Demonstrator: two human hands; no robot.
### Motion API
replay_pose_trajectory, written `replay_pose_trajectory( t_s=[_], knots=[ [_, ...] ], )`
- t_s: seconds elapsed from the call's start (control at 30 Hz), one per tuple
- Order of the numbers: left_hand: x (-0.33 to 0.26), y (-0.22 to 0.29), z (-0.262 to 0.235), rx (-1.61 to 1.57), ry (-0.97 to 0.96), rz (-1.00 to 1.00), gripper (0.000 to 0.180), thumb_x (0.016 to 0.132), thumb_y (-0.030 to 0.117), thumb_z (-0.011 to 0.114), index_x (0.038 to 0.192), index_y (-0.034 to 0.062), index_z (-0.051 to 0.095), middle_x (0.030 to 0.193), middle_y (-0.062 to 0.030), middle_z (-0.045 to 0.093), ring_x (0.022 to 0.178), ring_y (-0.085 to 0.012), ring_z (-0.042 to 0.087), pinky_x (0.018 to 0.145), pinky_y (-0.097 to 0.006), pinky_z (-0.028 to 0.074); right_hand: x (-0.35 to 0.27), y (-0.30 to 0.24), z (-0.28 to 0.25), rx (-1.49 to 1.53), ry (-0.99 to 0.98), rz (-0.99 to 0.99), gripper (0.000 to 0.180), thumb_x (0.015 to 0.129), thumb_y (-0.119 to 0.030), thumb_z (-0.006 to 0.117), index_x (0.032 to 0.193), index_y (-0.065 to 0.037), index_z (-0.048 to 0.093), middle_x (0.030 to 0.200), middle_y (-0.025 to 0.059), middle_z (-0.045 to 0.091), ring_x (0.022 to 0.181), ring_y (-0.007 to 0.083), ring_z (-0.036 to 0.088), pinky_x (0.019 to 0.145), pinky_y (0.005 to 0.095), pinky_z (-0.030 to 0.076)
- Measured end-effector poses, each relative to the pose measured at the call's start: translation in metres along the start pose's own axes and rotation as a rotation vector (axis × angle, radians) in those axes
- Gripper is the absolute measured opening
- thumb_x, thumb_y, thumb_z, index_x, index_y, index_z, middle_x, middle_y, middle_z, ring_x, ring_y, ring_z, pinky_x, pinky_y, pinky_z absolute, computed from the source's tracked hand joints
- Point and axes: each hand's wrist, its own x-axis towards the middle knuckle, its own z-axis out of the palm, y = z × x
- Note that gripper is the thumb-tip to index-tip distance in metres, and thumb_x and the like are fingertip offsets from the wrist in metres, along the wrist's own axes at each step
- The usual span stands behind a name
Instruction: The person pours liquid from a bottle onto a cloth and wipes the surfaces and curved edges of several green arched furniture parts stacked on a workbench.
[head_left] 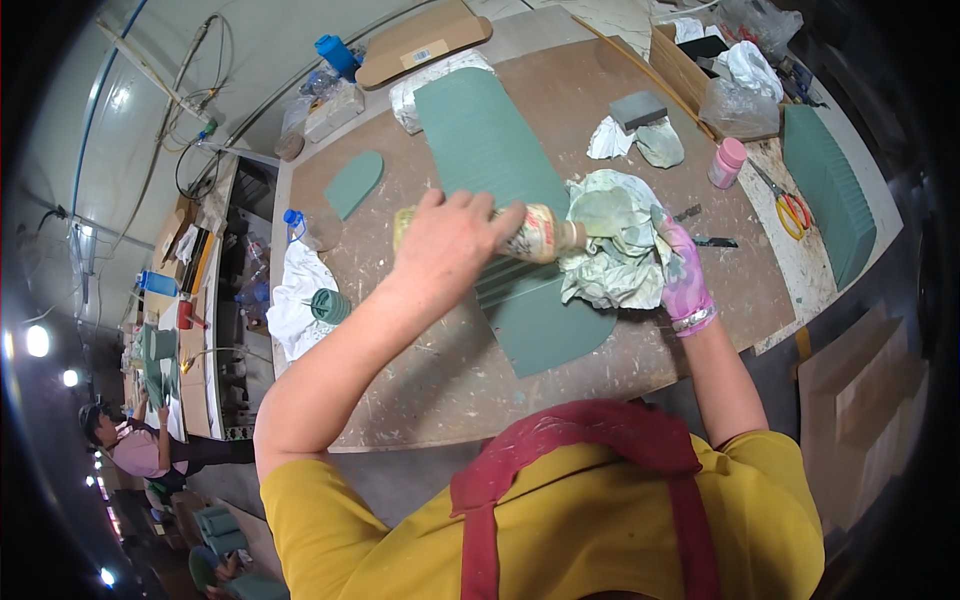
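Observation:
My left hand (448, 240) grips a small plastic bottle (540, 232), held on its side with its neck pressed into a crumpled pale green rag (610, 245). My right hand (682, 275), in a pink stained glove, holds that rag from the right side. Both are above a long green leather-like piece (500, 160) lying on the brown worktable (420, 370).
A small green cut piece (352, 184), white cloth (300, 295), grey block (638, 108), pink bottle (727, 162), red-handled scissors (790, 210), a cardboard box (690, 70) with plastic bags and a green ribbed slab (828, 190) lie around. Another person (135, 445) works at far left.

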Motion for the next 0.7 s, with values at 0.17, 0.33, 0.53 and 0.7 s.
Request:
replay_pose_trajectory(
  t_s=[0.17, 0.33, 0.53, 0.7],
  knots=[
    [0.013, -0.012, 0.000, 0.027, -0.019, -0.055, 0.052, 0.069, 0.021, 0.074, 0.117, 0.0225, 0.054, 0.083, -0.0014, 0.056, 0.081, -0.0195, 0.059, 0.069, -0.035, 0.041, 0.012, 0.010, -0.016, -0.156, 0.115, -0.075, 0.035, 0.098, -0.017, 0.038, 0.124, 0.005, 0.049, 0.118, 0.0159, 0.058, 0.103, 0.0231, 0.062, 0.090, 0.0357, 0.052],
    [0.023, -0.010, -0.004, -0.023, 0.037, -0.066, 0.054, 0.067, 0.021, 0.075, 0.116, 0.0237, 0.054, 0.080, -0.0006, 0.054, 0.079, -0.0199, 0.058, 0.068, -0.034, 0.040, 0.017, 0.009, -0.013, -0.107, 0.076, -0.032, 0.036, 0.097, -0.013, 0.035, 0.126, 0.006, 0.045, 0.121, 0.0181, 0.056, 0.108, 0.0273, 0.059, 0.094, 0.0403, 0.049],
    [0.009, 0.005, -0.010, -0.019, -0.009, 0.061, 0.046, 0.071, 0.022, 0.070, 0.114, 0.0226, 0.055, 0.079, -0.0007, 0.053, 0.077, -0.0186, 0.057, 0.066, -0.033, 0.040, 0.017, 0.004, -0.020, -0.101, 0.118, -0.063, 0.036, 0.098, -0.016, 0.033, 0.124, 0.005, 0.048, 0.119, 0.0166, 0.057, 0.106, 0.0261, 0.060, 0.093, 0.0394, 0.050],
    [-0.005, 0.006, -0.013, -0.070, -0.019, 0.054, 0.048, 0.070, 0.018, 0.069, 0.115, 0.0216, 0.055, 0.079, -0.0003, 0.053, 0.076, -0.0175, 0.057, 0.065, -0.032, 0.040, 0.016, -0.003, -0.043, -0.117, 0.112, -0.083, 0.036, 0.099, -0.019, 0.035, 0.123, 0.004, 0.050, 0.118, 0.0152, 0.059, 0.105, 0.0239, 0.061, 0.091, 0.0376, 0.051]
  ],
)
